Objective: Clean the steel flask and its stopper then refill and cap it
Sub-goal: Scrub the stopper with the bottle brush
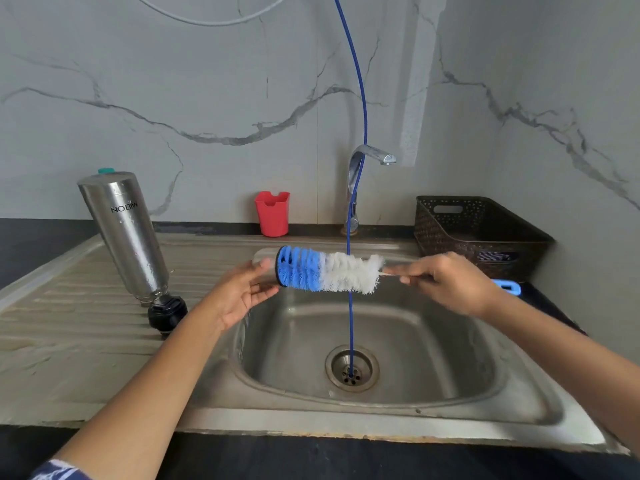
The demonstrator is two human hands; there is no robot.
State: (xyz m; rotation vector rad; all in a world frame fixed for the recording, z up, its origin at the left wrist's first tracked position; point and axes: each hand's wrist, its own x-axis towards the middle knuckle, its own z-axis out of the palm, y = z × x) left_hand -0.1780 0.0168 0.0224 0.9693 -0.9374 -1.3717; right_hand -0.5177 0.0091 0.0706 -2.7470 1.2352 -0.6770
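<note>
Steel sink [433, 341], bristly brush [325, 270], cylindrical flask [126, 233]

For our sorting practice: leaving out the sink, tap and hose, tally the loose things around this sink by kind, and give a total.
Containers: 3, the flask, the cup, the basket
Cleaning tools: 1, the brush
Lids: 1, the stopper
Total: 5
</note>
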